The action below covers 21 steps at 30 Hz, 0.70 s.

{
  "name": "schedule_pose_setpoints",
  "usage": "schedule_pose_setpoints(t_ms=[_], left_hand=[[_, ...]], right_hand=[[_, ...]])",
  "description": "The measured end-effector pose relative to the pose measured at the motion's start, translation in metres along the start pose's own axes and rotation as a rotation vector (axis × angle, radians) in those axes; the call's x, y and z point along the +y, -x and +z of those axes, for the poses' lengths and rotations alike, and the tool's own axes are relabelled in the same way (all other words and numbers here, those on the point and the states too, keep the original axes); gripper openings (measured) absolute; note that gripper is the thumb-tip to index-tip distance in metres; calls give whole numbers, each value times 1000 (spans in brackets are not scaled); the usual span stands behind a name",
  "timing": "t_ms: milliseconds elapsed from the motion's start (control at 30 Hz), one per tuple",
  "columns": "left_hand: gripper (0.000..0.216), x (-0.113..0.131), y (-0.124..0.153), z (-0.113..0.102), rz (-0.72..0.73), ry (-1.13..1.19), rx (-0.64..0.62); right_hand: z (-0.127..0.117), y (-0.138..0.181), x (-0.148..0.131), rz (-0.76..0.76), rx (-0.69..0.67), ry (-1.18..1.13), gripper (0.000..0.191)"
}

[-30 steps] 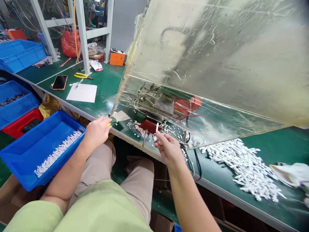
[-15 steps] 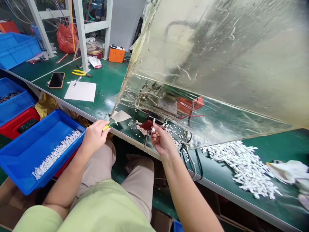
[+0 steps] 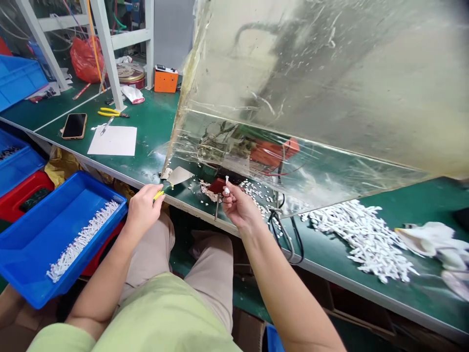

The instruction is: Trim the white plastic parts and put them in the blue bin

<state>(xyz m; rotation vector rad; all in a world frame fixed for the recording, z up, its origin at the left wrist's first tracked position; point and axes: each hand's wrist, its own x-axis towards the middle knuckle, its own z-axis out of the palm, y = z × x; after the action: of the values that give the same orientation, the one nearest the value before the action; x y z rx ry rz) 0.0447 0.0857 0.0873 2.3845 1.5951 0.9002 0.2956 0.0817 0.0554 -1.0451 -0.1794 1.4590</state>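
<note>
My left hand (image 3: 144,208) is closed around a small yellow-handled tool (image 3: 158,195) by the bench's front edge. Most of that tool is hidden in the fingers, so its kind does not show. Between thumb and fingers of my right hand (image 3: 240,205), a small white plastic piece (image 3: 227,184) points upward, below the lower edge of a clear plastic shield (image 3: 311,176). Close to it are a dark red block (image 3: 217,185) and a metal rod (image 3: 217,208). Tiny white bits (image 3: 258,191) are scattered around there. To the right lies a heap of white plastic pieces (image 3: 361,239).
A blue bin (image 3: 47,230) with similar white pieces stands at my left. On the green bench (image 3: 154,117) are a phone (image 3: 74,126), paper (image 3: 113,142), yellow-handled pliers (image 3: 110,112) and an orange box (image 3: 166,80). Black cables (image 3: 298,239) hang over the front edge; white gloves (image 3: 432,237) lie far right.
The view has shifted slightly, moving the bench items leftward in the picture. Both hands keep their grips and stay in nearly the same places.
</note>
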Motion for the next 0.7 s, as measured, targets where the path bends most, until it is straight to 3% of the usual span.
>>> schedule_pose_setpoints(t_ms=[167,300,400,500,600,700], left_hand=[[31,-2,-18,27,0,-8,8],[33,-4,-37,51,42,33,-44],[33,-2,-44,58,37,20,-91],[32,6,-46,52,42,0,-56],[34,14,-49,43,142,74,-20],[36,17,-56,40,110,132,-15]], right_hand=[[0,9,-5,-45,-83,144,33],[-26,19,-23,-186,-43,452,38],[-74,22,-49,-403,150,695,35],[-131,18,-82,-630,526,983,28],[-174,10,-115,-553,876,1301,27],[-199,-2,-140,-367,1007,1402,35]])
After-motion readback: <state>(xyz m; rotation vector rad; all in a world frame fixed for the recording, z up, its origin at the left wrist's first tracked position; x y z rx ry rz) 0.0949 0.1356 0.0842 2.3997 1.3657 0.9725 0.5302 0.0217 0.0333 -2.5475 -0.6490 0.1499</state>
